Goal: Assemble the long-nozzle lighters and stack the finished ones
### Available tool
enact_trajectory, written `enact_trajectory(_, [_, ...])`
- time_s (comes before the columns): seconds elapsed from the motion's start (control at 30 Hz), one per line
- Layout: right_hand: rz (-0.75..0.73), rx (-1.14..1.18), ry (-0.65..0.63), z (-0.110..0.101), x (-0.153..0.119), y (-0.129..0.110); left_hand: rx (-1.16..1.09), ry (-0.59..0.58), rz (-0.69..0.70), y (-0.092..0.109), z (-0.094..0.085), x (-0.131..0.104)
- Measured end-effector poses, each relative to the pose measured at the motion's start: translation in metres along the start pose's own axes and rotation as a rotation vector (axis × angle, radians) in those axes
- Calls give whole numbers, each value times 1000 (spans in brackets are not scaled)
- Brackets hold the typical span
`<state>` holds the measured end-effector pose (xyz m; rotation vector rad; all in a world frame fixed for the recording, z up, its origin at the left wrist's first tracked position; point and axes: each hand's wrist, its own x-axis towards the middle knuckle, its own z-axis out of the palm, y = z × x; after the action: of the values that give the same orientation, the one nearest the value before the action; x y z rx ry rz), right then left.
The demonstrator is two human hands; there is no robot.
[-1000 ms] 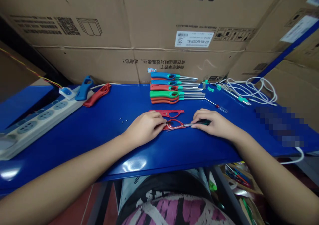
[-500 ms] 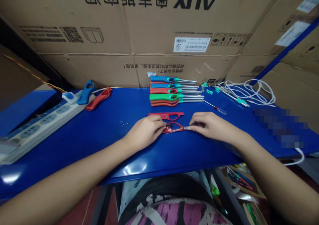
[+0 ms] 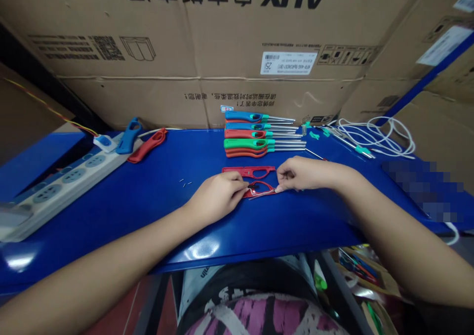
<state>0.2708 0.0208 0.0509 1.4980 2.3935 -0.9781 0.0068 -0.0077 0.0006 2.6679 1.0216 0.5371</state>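
Observation:
On the blue table lies a red lighter handle half [image 3: 259, 189], its inside facing up, with thin wires and small dark parts in it. My left hand [image 3: 218, 192] is closed with thumb and fingers pinched on its left end. At its right end my right hand [image 3: 296, 175] is closed too, its fingertips by the end of a wire; what exactly they pinch is too small to make out. Just behind lies a matching red handle half [image 3: 242, 170]. Small screws [image 3: 185, 183] lie to the left of my left hand.
Stacked gas lighters [image 3: 246, 144] with metal tubes lie at the back. Left stands a power strip [image 3: 59, 182] bearing a blue handle piece [image 3: 129, 136] and a red one [image 3: 148, 145]. A white cable [image 3: 392, 149], metal tubes and green bits lie back right, before a cardboard wall [image 3: 155, 88].
My right hand has turned more downward and shifted slightly left, its fingers now closer to the handle half's right end. My left hand keeps its grip. The view has shifted a little.

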Motion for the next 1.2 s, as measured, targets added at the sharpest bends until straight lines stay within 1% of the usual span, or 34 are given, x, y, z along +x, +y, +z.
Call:
enact_trajectory(0.1, [-134, -65, 132, 7, -8, -3, -65, 31, -52, 2, 1, 0])
enact_trajectory(0.17, [-208, -69, 213, 12, -10, -6, -113, 46, -71, 2, 1, 1])
enact_trajectory(0.3, [-324, -23, 344, 24, -2, -14, -114, 41, -77, 2, 1, 1])
enact_trajectory(0.37, [-398, -19, 383, 31, 6, -17, -80, 18, -72, 3, 0, 1])
enact_trajectory(0.47, [-480, -73, 401, 41, 16, -18, -18, -25, -64, 5, -2, -1])
enact_trajectory(0.57, [-495, -129, 421, 48, 21, -16, 83, -55, -54, 11, -6, -3])
enact_trajectory(0.7, [-492, -152, 447, 52, 21, -16, 341, -152, -23, 24, -12, -8])
enact_trajectory(0.77, [-486, -178, 465, 53, 20, -16, 443, -182, -8, 29, -12, -12])
enact_trajectory(0.83, [-477, -206, 477, 55, 19, -16, 488, -201, -7, 31, -11, -14])
enact_trajectory(0.93, [-475, -201, 481, 56, 18, -13, 433, -186, -28, 29, -9, -13])
enact_trajectory(1.1, [-476, -68, 471, 52, 19, -5, 215, -120, -97, 20, -11, -9])
enact_trajectory(1.2, [-484, -48, 457, 50, 18, -4, 119, -75, -84, 14, -9, -8])
